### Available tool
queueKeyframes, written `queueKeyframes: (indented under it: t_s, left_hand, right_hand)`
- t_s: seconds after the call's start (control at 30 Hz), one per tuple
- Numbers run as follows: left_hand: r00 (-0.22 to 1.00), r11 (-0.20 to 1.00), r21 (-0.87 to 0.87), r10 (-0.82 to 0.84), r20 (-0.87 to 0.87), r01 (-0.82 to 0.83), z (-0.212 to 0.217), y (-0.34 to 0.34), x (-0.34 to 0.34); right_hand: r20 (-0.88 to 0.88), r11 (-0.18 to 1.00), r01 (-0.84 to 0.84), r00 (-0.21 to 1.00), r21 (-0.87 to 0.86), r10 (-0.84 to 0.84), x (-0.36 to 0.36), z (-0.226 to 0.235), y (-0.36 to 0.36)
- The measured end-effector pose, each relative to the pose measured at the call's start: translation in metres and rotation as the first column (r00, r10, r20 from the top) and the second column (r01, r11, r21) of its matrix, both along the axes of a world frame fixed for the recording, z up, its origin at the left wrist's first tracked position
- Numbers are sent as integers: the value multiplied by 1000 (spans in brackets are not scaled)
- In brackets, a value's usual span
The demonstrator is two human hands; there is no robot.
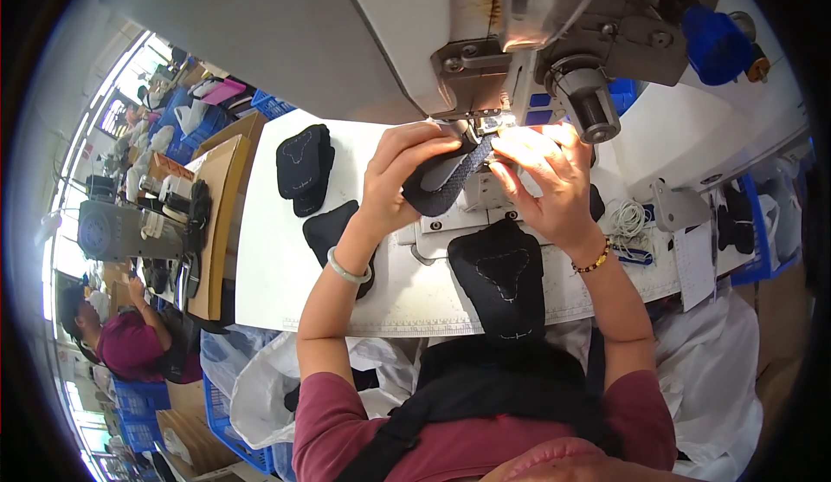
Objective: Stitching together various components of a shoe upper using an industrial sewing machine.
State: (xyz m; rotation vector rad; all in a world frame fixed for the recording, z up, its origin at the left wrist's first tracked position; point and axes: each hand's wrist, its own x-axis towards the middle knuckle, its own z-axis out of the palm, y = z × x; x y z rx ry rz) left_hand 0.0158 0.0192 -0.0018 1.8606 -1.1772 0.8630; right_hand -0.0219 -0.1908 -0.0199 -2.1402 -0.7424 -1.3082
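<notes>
A curved black fabric piece (426,198) with a grey mesh-like strip is bent into a loop under the head of a sewing machine (407,40). My left hand (394,170) grips its left side, fingertips close to the needle area. On the other side, my right hand (547,170) pinches the end of the strip between thumb and fingers, beside the lit presser foot. Nearest to me, a stack of black fabric pieces (495,278) with pale outlines lies at the table's front edge. Left of my left forearm are more black pieces (303,166), partly overlapping.
White cord (628,219) and a small blue tool (636,257) lie right of my right wrist. The white table (268,257) has a ruler strip along its front. Blue crates (762,231) flank the table. At far left, a person (134,343) sits by another machine (130,231).
</notes>
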Motion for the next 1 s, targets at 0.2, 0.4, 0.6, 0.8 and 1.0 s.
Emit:
queueKeyframes:
  t_s: [0.2,0.4,0.6,0.8,1.0]
  left_hand:
    - [979,979,201,-54,197,14,0,4,-2]
    - [989,972,233,-6,145,-29,6,3,-21]
    - [954,931,230,249,164,-283,2,-22,-47]
    - [953,944,174,252,168,-281,-5,-26,-46]
    - [945,953,138,236,226,-271,-10,-25,-36]
  right_hand:
    - [196,999,-27,980,-27,32,3,-13,-6]
    - [192,985,-157,967,-70,168,-7,-21,5]
    - [144,969,-236,959,-78,245,-3,-15,-4]
    - [126,949,-292,944,-117,306,-3,-6,-13]
    - [90,947,-297,947,-119,308,-5,-2,-12]
